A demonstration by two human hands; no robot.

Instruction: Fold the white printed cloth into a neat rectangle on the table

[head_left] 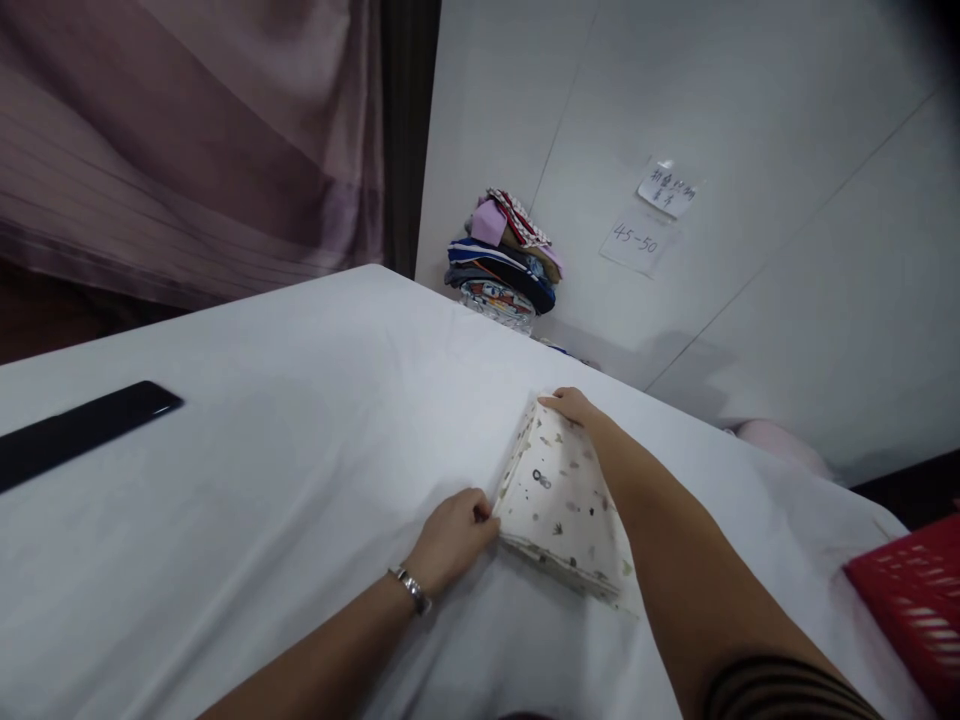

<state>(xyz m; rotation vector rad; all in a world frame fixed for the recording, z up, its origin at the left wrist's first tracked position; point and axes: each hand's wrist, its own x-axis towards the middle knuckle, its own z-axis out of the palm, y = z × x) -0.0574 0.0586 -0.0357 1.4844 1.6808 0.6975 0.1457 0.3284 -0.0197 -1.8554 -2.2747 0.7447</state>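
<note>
A folded white cloth [559, 490] with a small printed pattern in green, grey and brown lies on the white-covered table in front of me. Its layers show along the near edge. My left hand [456, 535], with a metal bracelet at the wrist, pinches the cloth's near left corner. At the far edge, my right hand [571, 404] grips the cloth with its fingers closed over the top corner. Part of the cloth's right side is hidden behind my right forearm.
A stack of folded clothes [506, 255] stands by the wall past the table's far edge. A long black object [82, 430] lies at the left. At the right is a red plastic basket [911, 590]. Paper notes [637, 240] hang on the wall beside a pink curtain [195, 140].
</note>
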